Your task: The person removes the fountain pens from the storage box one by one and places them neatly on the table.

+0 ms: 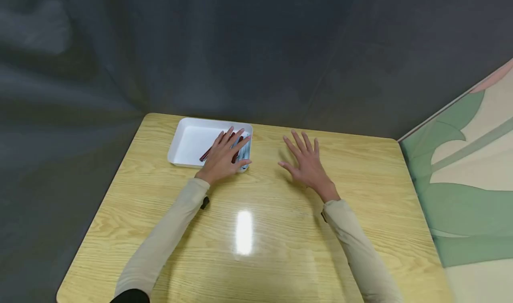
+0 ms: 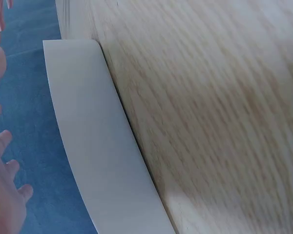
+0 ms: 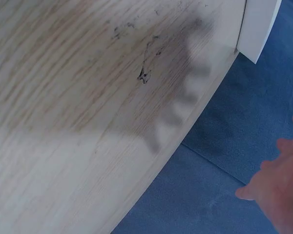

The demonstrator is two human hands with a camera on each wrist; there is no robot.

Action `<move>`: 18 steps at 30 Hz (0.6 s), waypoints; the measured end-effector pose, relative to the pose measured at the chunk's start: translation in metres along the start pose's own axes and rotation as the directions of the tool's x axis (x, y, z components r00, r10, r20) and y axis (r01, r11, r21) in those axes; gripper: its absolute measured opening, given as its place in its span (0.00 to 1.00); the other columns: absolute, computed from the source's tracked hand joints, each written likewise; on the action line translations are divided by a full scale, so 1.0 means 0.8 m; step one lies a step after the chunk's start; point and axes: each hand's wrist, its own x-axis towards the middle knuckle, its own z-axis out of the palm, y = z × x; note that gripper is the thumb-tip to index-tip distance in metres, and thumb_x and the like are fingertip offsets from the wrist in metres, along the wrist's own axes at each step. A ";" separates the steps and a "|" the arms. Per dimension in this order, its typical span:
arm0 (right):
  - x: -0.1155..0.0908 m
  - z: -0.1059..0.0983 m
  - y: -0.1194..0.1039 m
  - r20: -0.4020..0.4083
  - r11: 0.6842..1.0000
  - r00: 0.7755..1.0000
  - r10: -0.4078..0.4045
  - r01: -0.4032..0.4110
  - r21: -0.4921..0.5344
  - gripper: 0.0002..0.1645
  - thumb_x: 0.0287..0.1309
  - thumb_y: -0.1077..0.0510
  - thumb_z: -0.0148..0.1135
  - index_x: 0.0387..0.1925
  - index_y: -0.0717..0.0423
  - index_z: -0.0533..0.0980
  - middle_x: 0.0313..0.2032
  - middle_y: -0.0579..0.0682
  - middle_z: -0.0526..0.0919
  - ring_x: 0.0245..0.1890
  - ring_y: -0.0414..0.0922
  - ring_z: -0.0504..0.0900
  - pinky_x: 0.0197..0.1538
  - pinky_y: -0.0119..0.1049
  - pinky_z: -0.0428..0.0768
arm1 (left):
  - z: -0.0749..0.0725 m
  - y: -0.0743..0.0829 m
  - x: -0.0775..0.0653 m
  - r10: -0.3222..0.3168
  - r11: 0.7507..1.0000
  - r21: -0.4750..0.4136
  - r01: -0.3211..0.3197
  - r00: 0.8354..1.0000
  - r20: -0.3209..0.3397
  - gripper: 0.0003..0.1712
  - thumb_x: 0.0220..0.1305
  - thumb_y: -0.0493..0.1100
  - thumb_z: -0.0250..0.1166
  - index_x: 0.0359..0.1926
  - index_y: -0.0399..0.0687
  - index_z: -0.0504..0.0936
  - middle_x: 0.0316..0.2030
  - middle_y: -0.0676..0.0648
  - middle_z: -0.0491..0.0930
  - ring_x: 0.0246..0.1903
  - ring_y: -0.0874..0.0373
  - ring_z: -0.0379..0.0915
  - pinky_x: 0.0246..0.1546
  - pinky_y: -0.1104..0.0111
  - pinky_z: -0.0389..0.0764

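Observation:
My left hand spreads its fingers over the right part of a white tray. Under and between those fingers show dark red stick-like items and light blue items; the hand partly hides them. My right hand hovers over the wooden table to the right of the tray, fingers spread and nothing held. In the left wrist view the tray's outer wall fills the middle, with the left hand's fingertips at the left edge. The right hand appears at the right edge of its wrist view.
The light wooden table has its far edge just behind the tray. A dark curtain hangs behind and to the left. On the right is a patterned green and cream cloth. Dark marks spot the table surface.

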 end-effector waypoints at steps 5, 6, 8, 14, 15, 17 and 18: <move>0.004 -0.002 -0.005 0.010 1.000 1.000 0.004 -0.004 0.014 0.49 0.72 0.36 0.61 0.84 0.44 0.53 0.83 0.58 0.48 0.83 0.62 0.40 0.75 0.75 0.34 | -0.005 -0.006 -0.002 -0.066 0.998 -0.014 0.066 0.998 -0.006 0.46 0.70 0.64 0.66 0.82 0.58 0.62 0.83 0.46 0.52 0.82 0.40 0.42 0.80 0.44 0.41; 0.004 -0.002 -0.005 0.012 1.000 1.000 0.007 -0.007 0.010 0.50 0.71 0.37 0.62 0.84 0.44 0.53 0.84 0.58 0.48 0.83 0.63 0.41 0.75 0.75 0.34 | -0.006 -0.007 -0.003 -0.075 0.997 -0.019 0.075 0.997 -0.007 0.45 0.71 0.63 0.65 0.82 0.58 0.61 0.83 0.45 0.52 0.82 0.39 0.42 0.81 0.44 0.41; 0.005 -0.002 -0.005 0.012 1.000 1.000 0.017 -0.017 0.005 0.50 0.70 0.40 0.64 0.84 0.44 0.53 0.84 0.57 0.47 0.83 0.62 0.40 0.75 0.75 0.34 | -0.009 -0.012 -0.005 -0.098 0.995 -0.028 0.098 0.995 -0.018 0.44 0.73 0.61 0.65 0.82 0.58 0.61 0.83 0.44 0.53 0.82 0.39 0.43 0.81 0.44 0.40; 0.007 -0.003 -0.002 0.003 0.998 0.998 0.057 -0.057 0.026 0.50 0.72 0.37 0.61 0.85 0.43 0.51 0.84 0.56 0.44 0.84 0.60 0.38 0.76 0.73 0.33 | -0.017 -0.027 -0.010 -0.158 0.987 -0.046 0.155 0.985 -0.072 0.41 0.74 0.57 0.64 0.82 0.56 0.62 0.81 0.41 0.57 0.81 0.37 0.45 0.80 0.43 0.41; 0.007 -0.003 -0.003 0.004 0.998 0.998 0.062 -0.062 0.032 0.50 0.72 0.37 0.61 0.85 0.43 0.51 0.84 0.56 0.44 0.84 0.60 0.38 0.76 0.73 0.32 | -0.019 -0.030 -0.011 -0.161 0.986 -0.048 0.158 0.984 -0.074 0.41 0.75 0.56 0.64 0.82 0.55 0.62 0.81 0.40 0.57 0.81 0.36 0.44 0.80 0.43 0.40; 0.008 -0.003 -0.003 0.006 0.997 0.998 0.069 -0.069 0.032 0.49 0.72 0.36 0.60 0.85 0.43 0.51 0.84 0.57 0.45 0.84 0.61 0.38 0.76 0.74 0.32 | -0.024 -0.035 -0.011 -0.166 0.985 -0.054 0.162 0.983 -0.082 0.39 0.76 0.55 0.63 0.82 0.55 0.62 0.81 0.40 0.57 0.81 0.37 0.44 0.80 0.42 0.40; 0.008 -0.002 -0.002 0.005 0.997 0.997 0.071 -0.072 0.028 0.49 0.72 0.35 0.59 0.85 0.43 0.52 0.84 0.57 0.45 0.83 0.61 0.39 0.76 0.74 0.32 | -0.027 -0.038 -0.011 -0.172 0.984 -0.052 0.168 0.981 -0.087 0.39 0.77 0.54 0.62 0.82 0.54 0.62 0.81 0.40 0.56 0.81 0.37 0.43 0.80 0.42 0.40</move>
